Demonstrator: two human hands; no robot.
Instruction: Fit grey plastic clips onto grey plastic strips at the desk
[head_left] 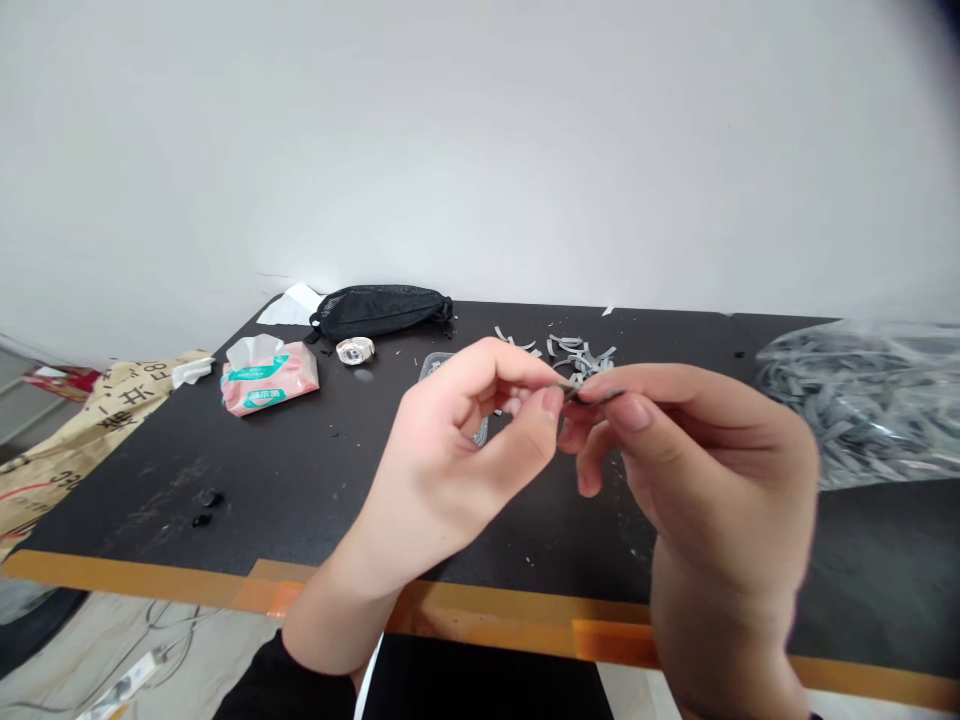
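Note:
Held up over the table, my left hand [472,450] and my right hand [705,470] meet fingertip to fingertip. Between them is a small, thin dark grey strip [611,396], pinched by thumb and forefinger of each hand. Its full shape is hidden by the fingers. Behind the hands, a loose pile of grey curved strips [577,352] lies on the table. A clear plastic container [435,362] is mostly covered by my left hand, and only parts of its edge show.
At right lies a clear bag of grey strips [862,410]. To the left are a pink tissue pack [270,380], a white watch [355,351], a black mesh pouch [382,310] and small black pieces [212,497]. Orange tape [487,612] runs along the front edge of the black table [300,500].

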